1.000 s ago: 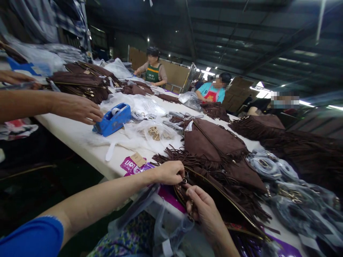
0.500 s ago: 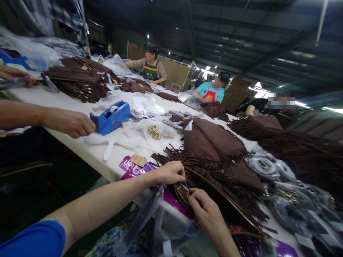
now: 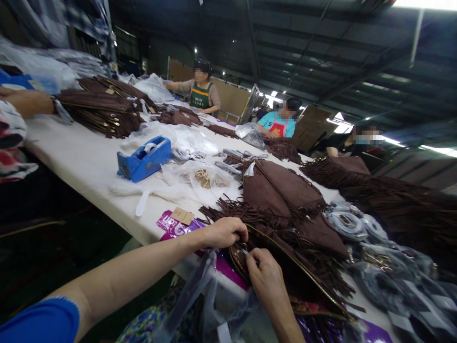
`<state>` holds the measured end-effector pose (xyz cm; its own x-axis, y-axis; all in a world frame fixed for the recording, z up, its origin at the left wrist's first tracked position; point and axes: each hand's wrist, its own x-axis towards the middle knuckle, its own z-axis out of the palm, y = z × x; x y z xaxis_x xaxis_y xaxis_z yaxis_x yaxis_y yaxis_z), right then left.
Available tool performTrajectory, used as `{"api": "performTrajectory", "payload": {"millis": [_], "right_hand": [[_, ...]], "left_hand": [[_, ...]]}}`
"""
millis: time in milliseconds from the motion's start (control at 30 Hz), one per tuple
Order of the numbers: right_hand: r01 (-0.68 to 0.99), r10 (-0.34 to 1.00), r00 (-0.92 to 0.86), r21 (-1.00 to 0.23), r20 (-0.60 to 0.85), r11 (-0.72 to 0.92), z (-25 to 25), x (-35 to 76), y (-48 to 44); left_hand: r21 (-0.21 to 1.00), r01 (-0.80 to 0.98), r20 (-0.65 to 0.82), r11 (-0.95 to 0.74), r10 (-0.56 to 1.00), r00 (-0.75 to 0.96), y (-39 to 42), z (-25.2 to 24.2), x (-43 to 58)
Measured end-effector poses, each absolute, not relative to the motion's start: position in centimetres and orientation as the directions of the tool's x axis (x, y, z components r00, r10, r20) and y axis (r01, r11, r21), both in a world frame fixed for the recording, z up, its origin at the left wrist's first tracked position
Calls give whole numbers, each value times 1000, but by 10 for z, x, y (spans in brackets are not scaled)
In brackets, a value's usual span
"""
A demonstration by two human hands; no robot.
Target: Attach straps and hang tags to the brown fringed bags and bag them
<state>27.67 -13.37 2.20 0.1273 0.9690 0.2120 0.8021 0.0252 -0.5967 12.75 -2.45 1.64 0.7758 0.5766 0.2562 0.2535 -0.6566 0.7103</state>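
Note:
A brown fringed bag [image 3: 298, 259] lies on the table before me, its long gold-toothed zip undone and its mouth gaping. At the bag's near left end, my left hand [image 3: 228, 232] is closed in a pinch by a small shiny metal piece; what its fingertips hold is hidden. Just below and to the right, my right hand [image 3: 266, 271] pinches a small pale strip beside the same metal piece. The fingertips of both hands are close together. Under the bag is purple printed plastic [image 3: 228, 271], with a brown card tag [image 3: 182, 216] on its left part.
More brown fringed bags [image 3: 282, 186] are piled just beyond. A blue tape dispenser [image 3: 144, 159] stands left, near plastic-wrapped bundles [image 3: 193, 138]. Wrapped coiled straps [image 3: 389, 267] lie right. A co-worker's arm [image 3: 32, 102] reaches in at far left; several other people stand across the table.
The co-worker's hand beside the tape dispenser has gone from there; an arm and patterned sleeve now show farther left. My hands stay at the bag's end, the right slightly farther left.

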Motion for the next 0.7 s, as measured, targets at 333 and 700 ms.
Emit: {"api": "performTrajectory", "payload": {"millis": [333, 700], "right_hand": [[763, 967, 115, -644, 228, 61, 15, 281, -138], [740, 969, 128, -671, 212, 49, 18, 281, -134]], "left_hand": [[577, 240, 342, -781, 498, 797, -28, 17, 127], [121, 341, 260, -932, 361, 896, -33, 30, 134]]}}
